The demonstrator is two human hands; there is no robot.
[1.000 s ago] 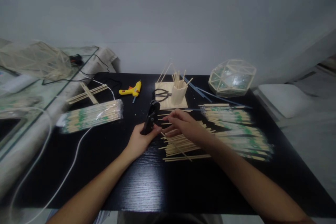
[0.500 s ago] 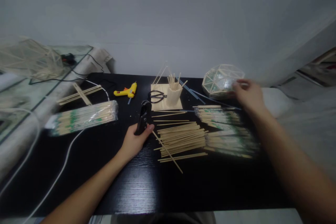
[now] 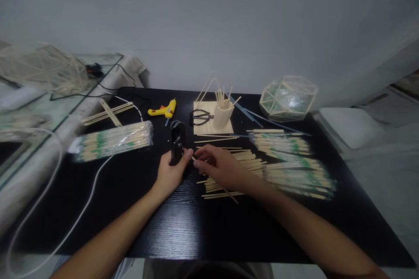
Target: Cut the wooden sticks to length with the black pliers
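Observation:
My left hand is closed around a black hand tool with curved jaws pointing up, much like a cutter. One thin wooden stick runs from beside the left thumb, under the right hand, down to the right. My right hand is closed in a pinch at the upper end of that stick, close to the left thumb. Beneath and behind the right hand lies a loose pile of similar sticks, partly covered by the hand.
A yellow glue gun, a stick holder on a wooden board, and black-handled scissors stand farther back. Bagged sticks lie at left and right. A faceted stick-frame model sits back right; a white cable loops at left.
My right hand has come from the faceted model at the back right to the stick by my left thumb. My left hand still holds the black tool. The view has shifted slightly.

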